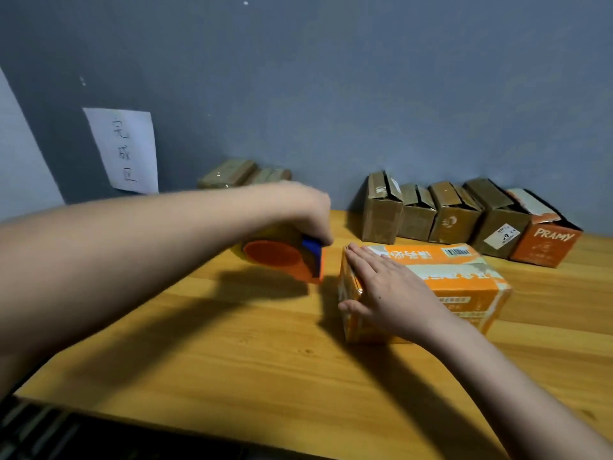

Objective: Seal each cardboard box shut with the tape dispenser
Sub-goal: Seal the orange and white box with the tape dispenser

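While your right hand [388, 287] lies flat on the orange box [431, 287], palm down and fingers straight, it presses the top near the box's left end, with the thumb hanging over the near upper edge. The fingertips reach right to that left edge. The box sits on the wooden table [265, 366], its long side running away to the right of your wrist, and pale strips run along its top under and beyond your palm.

Just left of those fingertips, a narrow gap away from the box, your left hand [308, 210] grips the tape dispenser [282, 257] from above, fingers curled down around it. The dispenser is orange with a blue part at the end facing the box, and a roll of tape sits on it beneath your palm. Whether it touches the table or hangs just above it you cannot tell, since that area is blurred.

Beyond your right hand, against the grey wall [365, 94], a row of five boxes [464, 217] stands side by side with loose top flaps; the rightmost is orange and reads PRAMY. Beyond your left hand, two more brown boxes [242, 175] lie by the wall, and a sheet of paper [124, 151] with handwriting hangs further left.
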